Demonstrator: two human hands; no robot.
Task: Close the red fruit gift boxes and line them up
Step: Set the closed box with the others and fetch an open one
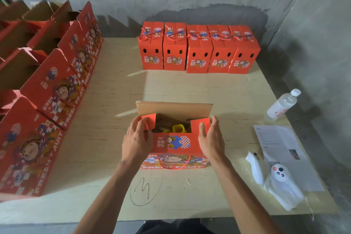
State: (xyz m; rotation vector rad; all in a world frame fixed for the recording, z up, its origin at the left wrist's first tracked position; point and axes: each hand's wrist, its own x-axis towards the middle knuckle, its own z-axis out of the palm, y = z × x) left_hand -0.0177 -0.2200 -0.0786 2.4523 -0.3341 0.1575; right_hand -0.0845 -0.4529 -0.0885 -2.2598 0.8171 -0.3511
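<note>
A red fruit gift box (pixel 173 144) stands open on the table in front of me. Its far brown flap (pixel 173 108) is raised, and yellow and dark items show inside. My left hand (pixel 137 139) lies against the box's left end with its fingers on the left red flap. On the right red flap rest the fingers of my right hand (pixel 210 137), which lies against the right end. Several closed red boxes (pixel 197 49) with rope handles stand in a row at the back of the table.
Several open red boxes (pixel 49 89) stand in a line along the left side. On the right lie a water bottle (pixel 283 105), a printed sheet (pixel 284 150) and a white toy in a plastic bag (pixel 279 178). The wooden table (pixel 106 138) meets grey walls behind and on the right.
</note>
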